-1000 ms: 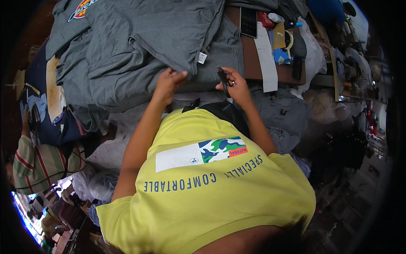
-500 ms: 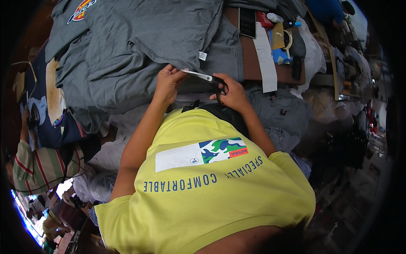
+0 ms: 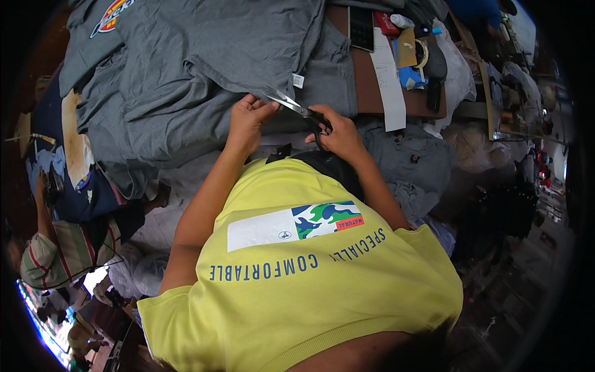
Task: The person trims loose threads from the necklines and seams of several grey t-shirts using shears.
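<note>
A grey T-shirt with a printed chest emblem is spread over the table in front of me. At its near edge my left hand pinches the cloth between thumb and fingers. My right hand is closed round the black handles of a pair of scissors. The metal blades point left and away, their tips at the shirt's edge just beside my left fingertips. A small white label sticks out of the shirt beyond the scissors.
On the brown tabletop at the right lie a phone, a long paper strip, a tape roll and small items. More grey garments are heaped at the right. Another person's striped sleeve shows at the left.
The scissor blades have swung to point farther away from me and look slightly parted. My left hand stays at the shirt's edge.
</note>
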The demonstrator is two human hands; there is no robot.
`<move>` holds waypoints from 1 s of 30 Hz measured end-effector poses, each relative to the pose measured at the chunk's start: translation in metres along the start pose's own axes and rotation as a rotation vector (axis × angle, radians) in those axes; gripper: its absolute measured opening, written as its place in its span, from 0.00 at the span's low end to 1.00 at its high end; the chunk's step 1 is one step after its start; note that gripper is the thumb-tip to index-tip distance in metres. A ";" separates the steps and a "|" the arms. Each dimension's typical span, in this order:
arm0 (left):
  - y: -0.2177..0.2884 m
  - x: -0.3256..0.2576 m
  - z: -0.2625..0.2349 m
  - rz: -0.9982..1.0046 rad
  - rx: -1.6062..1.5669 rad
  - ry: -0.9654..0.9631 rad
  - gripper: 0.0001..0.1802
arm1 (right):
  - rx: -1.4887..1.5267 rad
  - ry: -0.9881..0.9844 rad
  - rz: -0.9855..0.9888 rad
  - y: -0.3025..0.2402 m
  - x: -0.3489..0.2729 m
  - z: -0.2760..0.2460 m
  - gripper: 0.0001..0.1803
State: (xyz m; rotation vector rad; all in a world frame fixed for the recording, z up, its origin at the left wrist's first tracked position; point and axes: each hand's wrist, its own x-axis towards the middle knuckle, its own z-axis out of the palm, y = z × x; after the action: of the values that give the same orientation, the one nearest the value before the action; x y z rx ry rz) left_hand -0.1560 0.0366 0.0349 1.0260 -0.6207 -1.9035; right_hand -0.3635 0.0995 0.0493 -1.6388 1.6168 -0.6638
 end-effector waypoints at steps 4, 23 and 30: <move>0.000 0.001 -0.003 0.003 -0.013 -0.003 0.14 | -0.008 -0.014 0.052 0.002 -0.005 0.002 0.31; -0.003 0.002 -0.007 0.051 0.050 -0.031 0.15 | -0.072 0.060 -0.050 -0.011 0.010 0.011 0.30; -0.005 0.004 -0.010 0.044 0.072 -0.046 0.15 | -0.002 -0.052 0.139 -0.003 0.006 0.011 0.26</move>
State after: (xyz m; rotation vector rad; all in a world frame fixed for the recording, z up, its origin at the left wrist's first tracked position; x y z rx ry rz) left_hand -0.1507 0.0359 0.0240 1.0077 -0.7368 -1.8820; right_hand -0.3527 0.0945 0.0446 -1.5167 1.6764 -0.5445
